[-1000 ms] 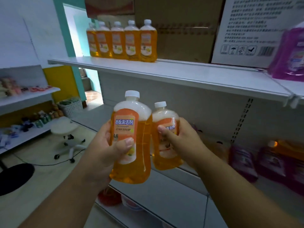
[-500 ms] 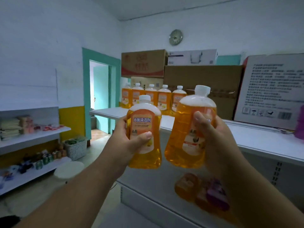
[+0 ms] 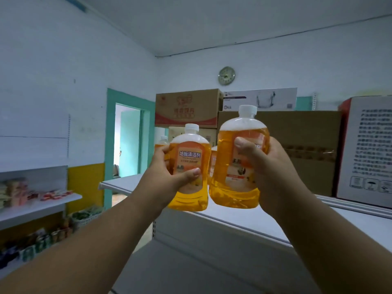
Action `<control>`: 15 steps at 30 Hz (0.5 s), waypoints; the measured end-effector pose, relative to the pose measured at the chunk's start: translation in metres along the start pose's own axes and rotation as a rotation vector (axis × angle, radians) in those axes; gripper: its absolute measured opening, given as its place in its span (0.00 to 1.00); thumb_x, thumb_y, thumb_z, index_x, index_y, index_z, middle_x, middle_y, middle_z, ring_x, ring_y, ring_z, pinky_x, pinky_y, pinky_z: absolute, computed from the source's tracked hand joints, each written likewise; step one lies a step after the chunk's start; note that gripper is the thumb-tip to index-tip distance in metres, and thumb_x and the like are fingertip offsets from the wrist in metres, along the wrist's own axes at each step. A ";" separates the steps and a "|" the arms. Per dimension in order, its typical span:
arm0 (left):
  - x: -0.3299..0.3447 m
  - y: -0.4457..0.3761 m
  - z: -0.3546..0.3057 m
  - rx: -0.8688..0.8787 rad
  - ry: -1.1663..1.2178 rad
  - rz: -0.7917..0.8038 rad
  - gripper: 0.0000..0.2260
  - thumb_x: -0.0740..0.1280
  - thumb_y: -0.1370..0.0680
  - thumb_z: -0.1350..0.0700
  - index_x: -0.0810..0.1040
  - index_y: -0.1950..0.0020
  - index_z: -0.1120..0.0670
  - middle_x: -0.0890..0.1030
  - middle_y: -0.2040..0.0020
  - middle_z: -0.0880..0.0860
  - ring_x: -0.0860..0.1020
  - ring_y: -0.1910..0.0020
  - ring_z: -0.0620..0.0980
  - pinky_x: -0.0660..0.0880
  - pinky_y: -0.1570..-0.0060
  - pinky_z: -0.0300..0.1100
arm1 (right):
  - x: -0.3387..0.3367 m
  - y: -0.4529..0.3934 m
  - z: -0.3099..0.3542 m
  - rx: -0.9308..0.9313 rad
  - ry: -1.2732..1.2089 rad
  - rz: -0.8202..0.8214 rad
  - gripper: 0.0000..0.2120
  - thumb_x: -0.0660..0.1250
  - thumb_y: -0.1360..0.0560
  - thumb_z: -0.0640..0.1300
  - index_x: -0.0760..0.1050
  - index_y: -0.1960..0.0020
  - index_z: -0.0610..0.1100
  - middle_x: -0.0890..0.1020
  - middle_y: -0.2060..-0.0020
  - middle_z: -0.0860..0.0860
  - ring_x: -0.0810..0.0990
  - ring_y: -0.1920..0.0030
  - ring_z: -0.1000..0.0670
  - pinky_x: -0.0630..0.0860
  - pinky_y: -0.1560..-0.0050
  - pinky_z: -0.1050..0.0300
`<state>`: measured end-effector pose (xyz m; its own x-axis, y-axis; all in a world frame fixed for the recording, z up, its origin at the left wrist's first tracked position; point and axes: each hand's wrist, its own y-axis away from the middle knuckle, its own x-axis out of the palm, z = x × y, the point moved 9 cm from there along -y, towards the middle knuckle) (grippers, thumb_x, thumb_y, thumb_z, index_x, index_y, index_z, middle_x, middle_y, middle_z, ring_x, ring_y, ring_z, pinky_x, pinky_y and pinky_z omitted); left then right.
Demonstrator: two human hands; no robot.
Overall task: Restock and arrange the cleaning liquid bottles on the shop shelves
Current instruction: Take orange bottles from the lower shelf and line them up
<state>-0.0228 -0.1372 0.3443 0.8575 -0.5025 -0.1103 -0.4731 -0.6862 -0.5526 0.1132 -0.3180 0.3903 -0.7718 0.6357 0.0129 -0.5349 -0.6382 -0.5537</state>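
My left hand grips an orange cleaning liquid bottle with a white cap, label facing me. My right hand grips a second, similar orange bottle, held slightly higher and closer. Both bottles are upright, side by side, above the front of the white top shelf. Behind them a row of orange bottles stands on that shelf, mostly hidden by my hands and the held bottles.
Cardboard boxes are stacked at the back of the top shelf, with a white printed box at the right. A side shelf with small goods runs along the left wall. A teal-framed doorway is beyond.
Both hands have raised the two bottles from below the top shelf to above its front edge. My view has tilted upward, and the lower shelves have dropped out of sight.
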 end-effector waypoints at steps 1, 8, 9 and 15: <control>-0.009 -0.014 0.007 0.003 -0.021 -0.002 0.43 0.77 0.43 0.36 0.62 0.31 0.37 0.77 0.43 0.39 0.78 0.47 0.43 0.78 0.56 0.37 | 0.007 -0.011 -0.005 0.003 0.036 -0.007 0.30 0.73 0.30 0.57 0.68 0.32 0.49 0.82 0.43 0.46 0.84 0.47 0.44 0.82 0.48 0.40; -0.080 -0.116 0.085 -0.060 -0.095 0.018 0.41 0.79 0.44 0.42 0.63 0.36 0.39 0.79 0.46 0.44 0.79 0.49 0.49 0.81 0.51 0.47 | 0.067 -0.070 -0.052 0.017 0.217 -0.107 0.35 0.74 0.32 0.61 0.66 0.31 0.50 0.80 0.42 0.47 0.82 0.44 0.42 0.80 0.46 0.37; -0.088 -0.132 0.096 -0.052 -0.112 0.031 0.40 0.80 0.43 0.43 0.64 0.36 0.40 0.78 0.47 0.43 0.79 0.50 0.48 0.81 0.54 0.44 | 0.077 -0.077 -0.061 0.022 0.233 -0.131 0.36 0.74 0.34 0.61 0.66 0.31 0.50 0.80 0.42 0.48 0.82 0.44 0.43 0.80 0.45 0.37; -0.113 -0.211 0.157 0.001 -0.252 0.136 0.35 0.84 0.38 0.48 0.66 0.40 0.39 0.77 0.51 0.39 0.78 0.55 0.40 0.76 0.64 0.37 | 0.133 -0.119 -0.103 0.072 0.330 -0.247 0.38 0.72 0.39 0.64 0.66 0.34 0.52 0.79 0.45 0.51 0.81 0.45 0.45 0.81 0.49 0.42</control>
<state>0.0118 0.1471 0.3443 0.8096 -0.4433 -0.3848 -0.5870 -0.6208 -0.5197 0.1100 -0.1131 0.3716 -0.4719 0.8710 -0.1364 -0.7216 -0.4705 -0.5078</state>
